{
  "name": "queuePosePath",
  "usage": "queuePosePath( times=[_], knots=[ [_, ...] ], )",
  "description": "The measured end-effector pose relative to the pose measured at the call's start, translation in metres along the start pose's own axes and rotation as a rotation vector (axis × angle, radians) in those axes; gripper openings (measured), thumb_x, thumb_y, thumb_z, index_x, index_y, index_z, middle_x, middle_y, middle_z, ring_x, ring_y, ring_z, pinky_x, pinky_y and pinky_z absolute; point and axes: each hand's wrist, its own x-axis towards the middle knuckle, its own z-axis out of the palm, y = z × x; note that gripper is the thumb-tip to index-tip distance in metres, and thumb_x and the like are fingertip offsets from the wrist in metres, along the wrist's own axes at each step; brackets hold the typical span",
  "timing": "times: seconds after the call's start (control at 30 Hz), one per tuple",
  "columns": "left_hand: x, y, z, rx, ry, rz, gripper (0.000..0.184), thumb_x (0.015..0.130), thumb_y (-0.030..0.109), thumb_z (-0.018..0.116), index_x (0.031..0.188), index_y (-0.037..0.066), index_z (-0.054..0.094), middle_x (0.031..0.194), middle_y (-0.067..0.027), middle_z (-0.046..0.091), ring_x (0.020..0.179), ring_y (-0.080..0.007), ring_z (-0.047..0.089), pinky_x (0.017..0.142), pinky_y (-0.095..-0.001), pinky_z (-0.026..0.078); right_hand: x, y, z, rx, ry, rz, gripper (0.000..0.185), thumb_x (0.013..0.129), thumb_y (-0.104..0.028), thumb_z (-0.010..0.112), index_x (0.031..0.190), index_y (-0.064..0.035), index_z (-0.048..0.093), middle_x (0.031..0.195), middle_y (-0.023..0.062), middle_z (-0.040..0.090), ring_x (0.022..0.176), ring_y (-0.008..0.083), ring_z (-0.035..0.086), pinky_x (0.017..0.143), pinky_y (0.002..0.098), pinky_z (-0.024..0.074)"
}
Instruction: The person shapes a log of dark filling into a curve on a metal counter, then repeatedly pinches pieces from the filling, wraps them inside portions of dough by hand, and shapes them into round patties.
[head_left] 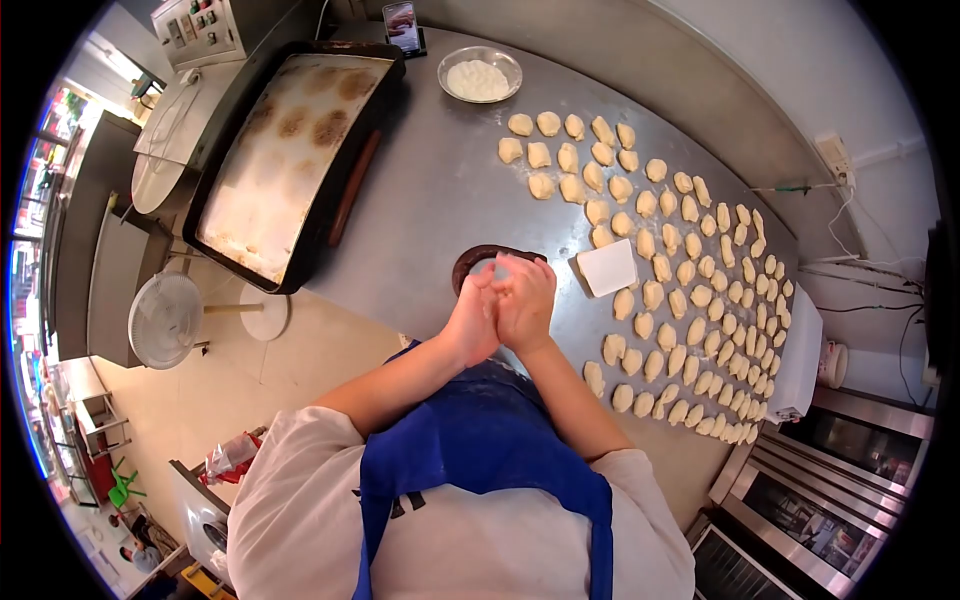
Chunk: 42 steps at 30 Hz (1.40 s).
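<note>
Though fingers partly hide it, the mass (dark brown) looks curved.

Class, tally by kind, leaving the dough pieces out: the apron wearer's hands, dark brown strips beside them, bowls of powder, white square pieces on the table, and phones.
Hands: 2 (left hand, right hand)
Dark brown strip: 1
Bowl: 1
White square piece: 1
Phone: 1
Total: 6

1. One head-worn camera looks from above and behind the left hand and right hand.
2. It faces forward and steeply down, near both hands, over the blue apron behind them.
3. Its wide, round-edged view spans the steel worktable beyond the hands and floor to their left.
</note>
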Motion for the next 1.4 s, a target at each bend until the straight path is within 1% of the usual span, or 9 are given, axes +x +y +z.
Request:
queuePosePath(
  times=[0.07,0.17,0.27,0.37,0.47,0.57,0.73,1.13,1.4],
  knots=[
    [0.006,0.007,-0.032,0.039,-0.313,-0.041,0.053,0.104,0.044,0.031,0.139,0.006,0.041,0.138,-0.0091,0.049,0.131,-0.0224,0.046,0.111,-0.037,0.036,0.004,-0.001,-0.002,-0.071,-0.074,-0.113,0.012,0.086,-0.016,0.055,0.077,-0.0107,0.062,0.092,0.0024,0.07,0.102,0.0239,0.065,0.101,0.046,0.0388],
    [0.008,-0.01,-0.013,0.097,0.231,-0.005,0.053,0.104,0.044,0.035,0.14,0.006,0.039,0.14,-0.0092,0.048,0.13,-0.0217,0.046,0.11,-0.0368,0.037,-0.002,0.017,0.0,0.04,-0.217,0.13,0.007,0.083,-0.015,0.06,0.08,-0.0085,0.06,0.094,0.0051,0.07,0.098,0.0242,0.066,0.094,0.0402,0.0456],
    [0.014,-0.012,-0.006,0.276,0.179,0.166,0.051,0.106,0.035,0.037,0.149,0.007,0.032,0.144,-0.0098,0.043,0.133,-0.0175,0.043,0.109,-0.0336,0.037,0.007,0.018,0.002,0.345,-0.195,0.554,0.013,0.089,-0.014,0.055,0.09,-0.003,0.061,0.092,0.0118,0.07,0.09,0.0258,0.067,0.088,0.0364,0.0505],
    [0.014,-0.011,-0.03,0.439,0.152,0.128,0.047,0.107,0.036,0.04,0.144,0.008,0.038,0.135,-0.0052,0.051,0.126,-0.0153,0.048,0.105,-0.0335,0.041,0.024,-0.013,0.02,0.27,0.147,0.197,0.029,0.097,-0.014,0.04,0.103,0.0007,0.065,0.091,0.0141,0.071,0.084,0.0283,0.069,0.098,0.0416,0.0459],
    [0.011,-0.016,-0.042,0.418,0.214,0.047,0.043,0.106,0.039,0.042,0.136,0.009,0.045,0.13,-0.0049,0.055,0.12,-0.0151,0.053,0.102,-0.0326,0.044,0.013,-0.006,0.002,0.314,-0.199,0.151,0.034,0.1,-0.015,0.036,0.114,0.0022,0.061,0.102,0.0171,0.07,0.087,0.0322,0.068,0.103,0.0445,0.042],
    [0.01,-0.017,-0.023,0.217,0.358,-0.018,0.048,0.106,0.043,0.04,0.133,0.005,0.048,0.131,-0.0076,0.055,0.119,-0.0179,0.055,0.104,-0.0346,0.044,0.014,-0.012,0.008,0.635,-0.167,0.575,0.037,0.101,-0.017,0.036,0.122,0.0014,0.06,0.106,0.0184,0.068,0.095,0.0315,0.066,0.106,0.0446,0.0387],
    [0.014,0.002,-0.037,0.183,0.256,0.062,0.053,0.105,0.048,0.036,0.134,0.004,0.046,0.134,-0.0092,0.053,0.126,-0.0213,0.051,0.107,-0.0394,0.043,0.007,0.01,0.007,0.056,-0.284,0.082,0.037,0.102,-0.025,0.04,0.123,-0.0051,0.063,0.123,0.0102,0.064,0.13,0.028,0.046,0.11,0.046,0.025],
    [0.013,0.003,-0.059,0.213,0.459,0.153,0.059,0.105,0.052,0.03,0.13,0.002,0.05,0.128,-0.0104,0.058,0.118,-0.024,0.057,0.101,-0.039,0.046,0.001,-0.007,0.038,0.119,-0.324,0.137,0.031,0.101,-0.027,0.044,0.117,-0.008,0.063,0.125,0.0057,0.063,0.132,0.0296,0.047,0.111,0.0558,0.017],
    [-0.015,0.026,-0.068,-0.021,0.473,0.225,0.062,0.106,0.052,0.027,0.131,0.001,0.052,0.128,-0.0118,0.058,0.119,-0.0216,0.057,0.098,-0.035,0.048,-0.005,-0.013,0.068,0.091,-0.337,-0.017,0.036,0.096,-0.026,0.049,0.125,-0.0079,0.059,0.127,0.0073,0.063,0.127,0.0269,0.052,0.111,0.0524,0.0251]
  ],
)
